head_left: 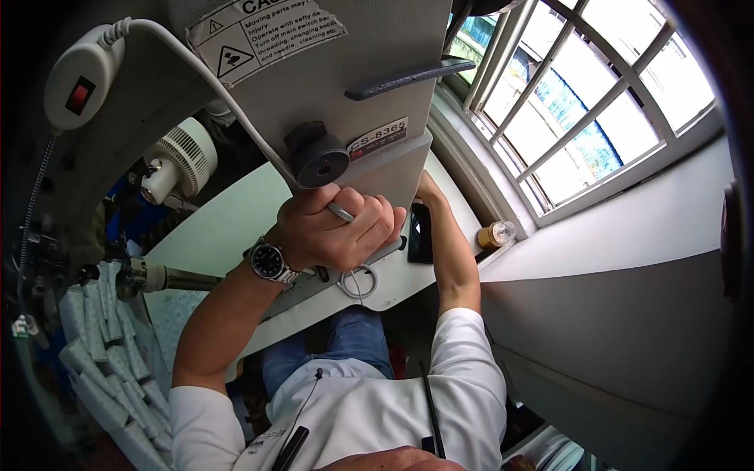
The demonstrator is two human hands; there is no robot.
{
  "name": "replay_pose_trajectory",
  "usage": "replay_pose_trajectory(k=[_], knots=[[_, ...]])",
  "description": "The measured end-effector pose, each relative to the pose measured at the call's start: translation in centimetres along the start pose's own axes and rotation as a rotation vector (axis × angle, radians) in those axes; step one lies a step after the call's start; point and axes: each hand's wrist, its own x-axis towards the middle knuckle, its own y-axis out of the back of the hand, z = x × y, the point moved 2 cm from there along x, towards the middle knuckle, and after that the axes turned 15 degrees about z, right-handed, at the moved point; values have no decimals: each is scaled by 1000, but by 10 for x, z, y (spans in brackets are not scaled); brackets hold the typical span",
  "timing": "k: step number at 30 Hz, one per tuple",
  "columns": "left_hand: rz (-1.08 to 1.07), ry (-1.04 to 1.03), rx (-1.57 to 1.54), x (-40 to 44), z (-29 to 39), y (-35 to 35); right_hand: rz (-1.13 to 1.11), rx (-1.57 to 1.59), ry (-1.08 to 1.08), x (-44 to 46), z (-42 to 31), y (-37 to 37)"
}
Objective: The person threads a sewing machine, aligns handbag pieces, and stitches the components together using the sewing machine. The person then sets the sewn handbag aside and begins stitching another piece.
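STEP: hands seemingly working at the machine [330, 106] | LEFT HAND [345, 224]: curling closed before it, any held thing hiding from view | RIGHT HAND [426, 188]: reaching behind, mostly hidden, grip untellable | MACHINE: standing over table [228, 216] | NEXT: probably calling for steady fingers | JAR [495, 235]: sitting near window [628, 74], apparently holding something amber

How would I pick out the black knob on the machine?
Start at the big pale machine at the top, then drop below its caution label towards the left hand. The black knob shows just above that hand, left of the CS-8365 label. It is short and round, unlike the long dark lever higher up.
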Motion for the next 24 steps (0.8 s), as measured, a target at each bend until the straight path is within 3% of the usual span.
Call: replay_pose_trajectory(k=[4, 5, 6, 7, 9, 13, 19, 24], knots=[[6, -32, 30, -2, -1, 1, 64, 177, 225, 48, 64, -14], [29, -53, 74, -2, 0, 0, 45, -129, 58, 16, 16, -2], [42, -93, 85, -4, -1, -1, 194, 91, 545, 59, 64, -17], [65, -126, 77, -6, -2, -2, 165, 88, 556, 19, 40, -5], [51, -80, 57, -7, -2, -3, 290, -827, 292, -47, -46, 15], [0, -21, 3, 1, -1, 1, 296, -723, 433, -40, -8, 10], [-26, -10, -27, 6, 1, 2, 425, -733, 520, -54, -24, 19], [-7, -4, -6, 6, -1, 0, 393, -792, 619, -33, -59, 12]])
